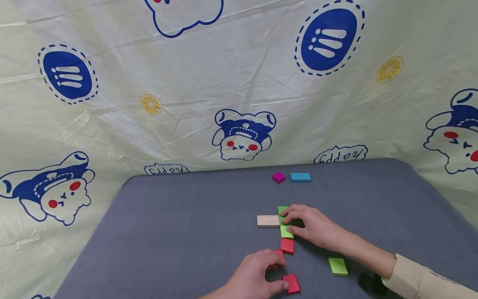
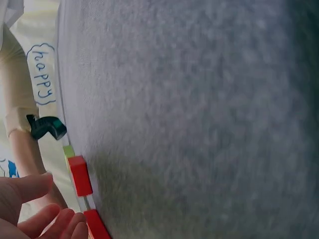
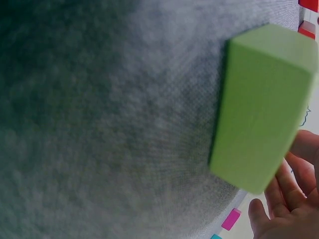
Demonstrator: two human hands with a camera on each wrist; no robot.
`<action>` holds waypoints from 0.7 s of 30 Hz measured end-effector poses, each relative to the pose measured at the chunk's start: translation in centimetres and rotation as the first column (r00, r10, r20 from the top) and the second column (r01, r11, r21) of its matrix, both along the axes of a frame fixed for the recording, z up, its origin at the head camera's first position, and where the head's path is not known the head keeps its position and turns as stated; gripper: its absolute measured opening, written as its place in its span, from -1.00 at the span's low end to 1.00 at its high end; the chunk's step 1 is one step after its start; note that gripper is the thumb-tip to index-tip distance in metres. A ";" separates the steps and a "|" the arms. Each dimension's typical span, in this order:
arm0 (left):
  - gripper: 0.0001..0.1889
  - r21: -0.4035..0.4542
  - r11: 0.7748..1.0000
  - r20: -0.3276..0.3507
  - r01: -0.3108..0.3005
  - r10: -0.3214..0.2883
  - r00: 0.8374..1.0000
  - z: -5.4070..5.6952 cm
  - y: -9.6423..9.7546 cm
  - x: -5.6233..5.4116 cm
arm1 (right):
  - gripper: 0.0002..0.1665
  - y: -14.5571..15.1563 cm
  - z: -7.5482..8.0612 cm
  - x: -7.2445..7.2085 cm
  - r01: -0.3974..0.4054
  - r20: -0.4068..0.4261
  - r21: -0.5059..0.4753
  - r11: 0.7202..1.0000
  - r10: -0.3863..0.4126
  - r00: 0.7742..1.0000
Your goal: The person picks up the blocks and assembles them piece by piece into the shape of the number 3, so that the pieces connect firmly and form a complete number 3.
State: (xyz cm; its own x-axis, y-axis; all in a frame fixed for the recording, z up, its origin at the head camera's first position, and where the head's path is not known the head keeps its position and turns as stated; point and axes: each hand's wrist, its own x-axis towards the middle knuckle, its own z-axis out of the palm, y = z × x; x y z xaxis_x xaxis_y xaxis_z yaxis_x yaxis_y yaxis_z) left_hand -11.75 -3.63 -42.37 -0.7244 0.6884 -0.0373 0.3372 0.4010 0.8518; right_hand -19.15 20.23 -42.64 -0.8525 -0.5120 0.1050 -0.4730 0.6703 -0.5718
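Observation:
At the right edge of a line of blocks, my right hand has its fingertips and thumb against a green block and a light green block. A pale wooden block butts against the line from the left, and a red block lies at its near end. My left hand is bent, with thumb and fingers apart. Its fingers overlap another red block, mostly hidden, while the thumb tip is at the edge of a nearer red block.
A loose light green block lies beside my right forearm; it looms large in the right wrist view. Towards the back of the grey table are a magenta block and a blue block. A printed cloth hangs behind.

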 end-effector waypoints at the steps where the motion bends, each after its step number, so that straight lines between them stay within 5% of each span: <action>1: -0.74 -0.007 1.000 -0.002 0.015 -0.015 1.000 -0.4 0.1 0.0 | -0.78 0.0 0.0 0.0 -0.001 -0.002 -0.001 1.000 0.001 1.000; 5: -0.71 -0.108 0.992 -0.025 0.070 -0.073 0.997 -0.7 0.6 0.1 | -0.77 0.1 0.0 0.1 -0.007 -0.006 0.000 1.000 0.007 1.000; 8: -0.69 -0.186 0.977 -0.127 0.103 -0.127 0.984 -0.4 1.0 0.3 | -0.77 0.1 -0.1 0.1 -0.012 -0.013 0.002 1.000 0.012 1.000; 13: -0.72 -0.227 0.964 -0.275 0.142 -0.203 0.940 -0.6 1.6 0.3 | -0.77 0.0 0.0 0.1 -0.013 -0.019 -0.002 1.000 0.013 1.000; 21: -0.71 -0.250 0.944 -0.370 0.214 -0.298 0.880 -1.4 2.4 -0.1 | -0.77 0.1 -0.2 0.1 -0.006 -0.030 -0.001 1.000 0.006 1.000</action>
State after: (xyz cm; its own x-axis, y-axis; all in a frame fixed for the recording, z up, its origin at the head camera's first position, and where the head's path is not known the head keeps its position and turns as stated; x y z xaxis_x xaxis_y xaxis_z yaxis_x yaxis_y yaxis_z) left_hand -11.82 -1.20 -43.78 -0.5057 0.8604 0.0628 0.7436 0.3978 0.5374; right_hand -19.05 20.30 -42.83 -0.8462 -0.5166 0.1309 -0.4936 0.6670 -0.5581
